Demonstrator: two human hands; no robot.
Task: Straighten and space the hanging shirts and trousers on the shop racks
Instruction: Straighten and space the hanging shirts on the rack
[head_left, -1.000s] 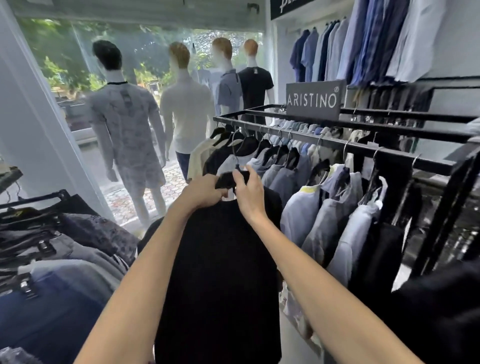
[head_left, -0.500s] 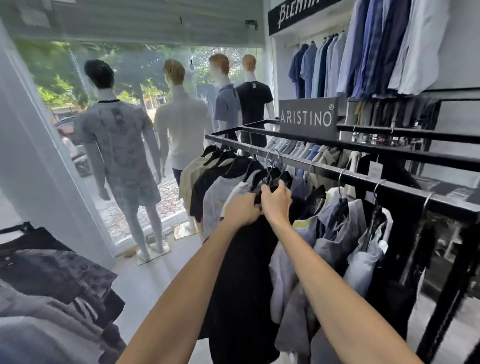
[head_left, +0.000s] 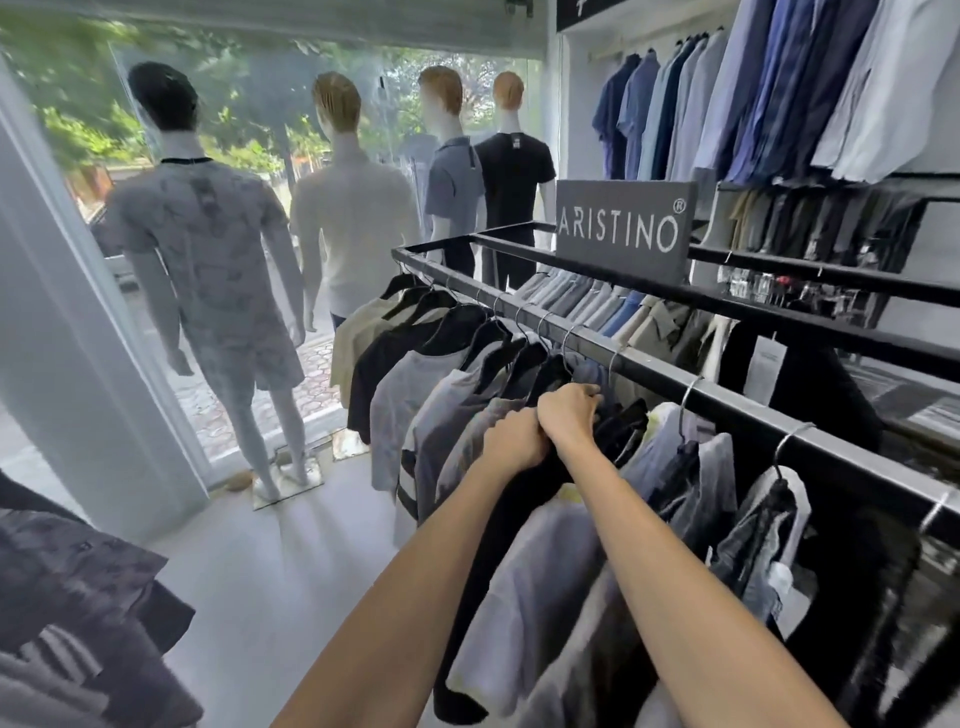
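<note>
A black shirt (head_left: 498, 525) on a black hanger hangs among the row of shirts (head_left: 415, 374) on the black rack rail (head_left: 675, 382). My left hand (head_left: 514, 441) and my right hand (head_left: 569, 413) sit side by side at its shoulders, fingers curled over the top of the garment. The hanger under my hands is mostly hidden. Grey and pale blue shirts (head_left: 691, 467) hang to the right of my arms, beige and grey ones to the left.
An ARISTINO sign (head_left: 621, 228) stands on the rack top. Several mannequins (head_left: 208, 249) face the shop window at the left. Shirts hang on the wall rail (head_left: 779, 93) at the upper right. Another rack of dark clothes (head_left: 67, 613) is at the lower left.
Both hands have carried the black shirt away from me and up into the row on the rail. The view has shifted towards the rack.
</note>
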